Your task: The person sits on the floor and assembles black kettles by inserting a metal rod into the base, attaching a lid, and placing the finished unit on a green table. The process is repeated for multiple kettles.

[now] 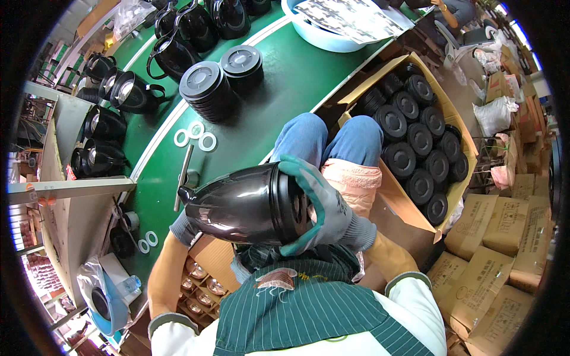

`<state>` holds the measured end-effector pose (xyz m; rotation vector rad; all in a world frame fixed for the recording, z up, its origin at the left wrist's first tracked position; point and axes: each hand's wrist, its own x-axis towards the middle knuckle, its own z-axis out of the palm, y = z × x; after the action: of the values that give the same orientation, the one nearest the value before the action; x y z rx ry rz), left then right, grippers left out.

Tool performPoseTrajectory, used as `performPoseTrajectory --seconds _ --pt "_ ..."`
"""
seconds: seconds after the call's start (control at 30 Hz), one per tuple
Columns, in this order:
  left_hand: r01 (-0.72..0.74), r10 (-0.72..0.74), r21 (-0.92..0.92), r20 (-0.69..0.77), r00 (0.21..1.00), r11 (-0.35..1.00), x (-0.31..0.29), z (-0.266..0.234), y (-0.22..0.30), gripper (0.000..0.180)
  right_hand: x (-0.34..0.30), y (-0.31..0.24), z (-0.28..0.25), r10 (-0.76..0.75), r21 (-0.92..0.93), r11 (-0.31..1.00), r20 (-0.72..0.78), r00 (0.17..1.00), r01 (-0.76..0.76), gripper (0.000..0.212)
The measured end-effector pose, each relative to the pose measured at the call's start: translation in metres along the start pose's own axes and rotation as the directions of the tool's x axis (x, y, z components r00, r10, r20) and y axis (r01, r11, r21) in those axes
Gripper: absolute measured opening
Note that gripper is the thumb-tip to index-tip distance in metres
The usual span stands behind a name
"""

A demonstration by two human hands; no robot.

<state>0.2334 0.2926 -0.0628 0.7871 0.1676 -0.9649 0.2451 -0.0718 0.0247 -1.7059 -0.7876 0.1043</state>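
In the middle of the frame my right hand (323,207), in a grey-green glove, is closed over the base of the shiny black plastic jug (243,204); my left hand (185,228) cups underneath. I should grip firmly and turn slowly

The single fisheye view sits on the person's head, looking steeply down and close onto the right hand (323,204) gripping a black jug (243,204) over the lap, green bench (279,89) beyond that grip, edges bending outward.
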Motion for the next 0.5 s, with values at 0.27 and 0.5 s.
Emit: performPoseTrajectory --seconds 0.27,0.5 --pt "0.096 -0.097 0.009 0.053 0.994 0.995 0.022 0.02 0.005 0.048 0.016 -0.004 -0.01 -0.312 -0.236 0.912 0.129 0.941 0.335 0.135" --pt "-0.287 0.287 0.013 -0.113 0.951 0.958 0.0 0.015 -0.002 0.044 0.006 0.003 -0.008 -0.156 -0.117 0.982 -0.056 0.986 0.149 0.146"
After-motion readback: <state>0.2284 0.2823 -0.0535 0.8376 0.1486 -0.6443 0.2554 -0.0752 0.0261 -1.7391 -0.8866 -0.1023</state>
